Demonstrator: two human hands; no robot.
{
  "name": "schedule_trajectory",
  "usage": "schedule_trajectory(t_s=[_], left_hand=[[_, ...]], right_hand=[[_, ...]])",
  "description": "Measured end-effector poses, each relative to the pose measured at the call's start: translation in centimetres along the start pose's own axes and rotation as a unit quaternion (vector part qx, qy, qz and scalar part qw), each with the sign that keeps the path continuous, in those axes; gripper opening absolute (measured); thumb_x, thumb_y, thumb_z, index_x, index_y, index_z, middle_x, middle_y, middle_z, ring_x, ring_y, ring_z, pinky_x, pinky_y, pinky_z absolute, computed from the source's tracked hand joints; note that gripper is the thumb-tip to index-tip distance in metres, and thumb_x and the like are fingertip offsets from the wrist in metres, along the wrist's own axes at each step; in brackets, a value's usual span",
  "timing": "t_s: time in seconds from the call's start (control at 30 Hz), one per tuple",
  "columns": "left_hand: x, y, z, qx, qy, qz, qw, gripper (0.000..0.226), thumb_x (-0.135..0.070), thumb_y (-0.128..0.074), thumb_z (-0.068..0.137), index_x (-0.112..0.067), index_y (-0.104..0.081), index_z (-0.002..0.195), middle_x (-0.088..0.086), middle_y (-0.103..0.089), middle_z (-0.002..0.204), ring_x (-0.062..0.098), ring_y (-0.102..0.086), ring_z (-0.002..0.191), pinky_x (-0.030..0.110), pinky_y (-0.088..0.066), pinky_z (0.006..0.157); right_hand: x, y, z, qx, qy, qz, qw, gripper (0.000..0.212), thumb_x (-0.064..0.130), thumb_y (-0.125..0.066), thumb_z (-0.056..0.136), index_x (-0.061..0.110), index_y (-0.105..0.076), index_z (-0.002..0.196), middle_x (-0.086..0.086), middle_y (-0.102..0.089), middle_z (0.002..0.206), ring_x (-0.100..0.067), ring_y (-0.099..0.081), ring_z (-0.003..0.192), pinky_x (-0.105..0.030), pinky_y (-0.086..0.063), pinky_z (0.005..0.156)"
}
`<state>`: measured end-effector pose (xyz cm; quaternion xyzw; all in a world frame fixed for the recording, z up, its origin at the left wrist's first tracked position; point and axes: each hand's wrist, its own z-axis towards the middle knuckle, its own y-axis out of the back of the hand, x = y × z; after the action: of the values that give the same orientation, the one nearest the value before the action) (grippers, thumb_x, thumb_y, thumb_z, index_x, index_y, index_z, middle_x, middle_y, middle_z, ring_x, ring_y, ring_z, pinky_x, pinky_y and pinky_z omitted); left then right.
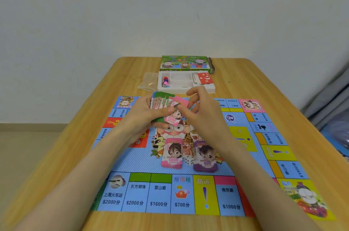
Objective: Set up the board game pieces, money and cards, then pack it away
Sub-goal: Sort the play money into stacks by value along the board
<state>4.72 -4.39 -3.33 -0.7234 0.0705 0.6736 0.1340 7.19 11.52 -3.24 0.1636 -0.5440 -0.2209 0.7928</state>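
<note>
The left hand (pixel 149 111) is gripping a fan of money (pixel 162 101). The right hand (pixel 196 106) is pinching a pink note (pixel 172 118), probably sorting it. Next it should go on the near pink pile (pixel 172 155).

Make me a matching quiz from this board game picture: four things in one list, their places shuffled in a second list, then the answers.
Things
1. purple 500 stack
2. red card
3. green game box
4. clear bag

Places
A. in the white tray
B. on the table, left of the tray
C. beyond the tray, by the table's far edge
D. on the board, right of the pink 5000 stack

Pairs: 1-D, 2-A, 3-C, 4-B
</note>
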Motion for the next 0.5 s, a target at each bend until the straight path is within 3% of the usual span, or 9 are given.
schedule_trajectory(t_s=[0.23, 0.4, 0.5], left_hand=[[-0.09, -0.12, -0.13, 0.01, 0.0, -0.007, 1.0, 0.035, -0.011, -0.07, 0.07, -0.009, -0.063, 0.104, 0.001, -0.074, 0.081, 0.013, -0.068, 0.058, 0.02, -0.054, 0.047], [-0.11, 0.01, -0.09, -0.021, -0.002, -0.031, 0.999, 0.017, -0.005, -0.063, 0.083, -0.008, -0.063, 0.1, 0.001, -0.074, 0.078, 0.013, -0.069, 0.06, 0.019, -0.053, 0.045], [-0.07, 0.16, 0.05, -0.041, -0.002, -0.04, 0.998, 0.015, -0.005, -0.061, 0.086, -0.009, -0.062, 0.101, 0.0, -0.074, 0.078, 0.014, -0.07, 0.063, 0.02, -0.055, 0.047]], right_hand=[[0.13, -0.01, -0.05, -0.022, 0.037, -0.009, 0.999, 0.022, 0.011, -0.065, 0.086, 0.018, -0.052, 0.102, 0.009, -0.054, 0.071, -0.01, -0.052, 0.067, -0.03, -0.044, 0.064], [-0.2, -0.13, 0.1, -0.039, 0.051, -0.005, 0.998, 0.006, 0.01, -0.06, 0.09, 0.016, -0.057, 0.089, 0.01, -0.051, 0.068, -0.002, -0.047, 0.065, -0.024, -0.04, 0.059], [-0.21, -0.05, 0.28, -0.041, 0.035, 0.03, 0.998, 0.008, 0.011, -0.057, 0.092, 0.012, -0.062, 0.086, 0.005, -0.052, 0.065, -0.002, -0.047, 0.062, -0.021, -0.038, 0.057]])
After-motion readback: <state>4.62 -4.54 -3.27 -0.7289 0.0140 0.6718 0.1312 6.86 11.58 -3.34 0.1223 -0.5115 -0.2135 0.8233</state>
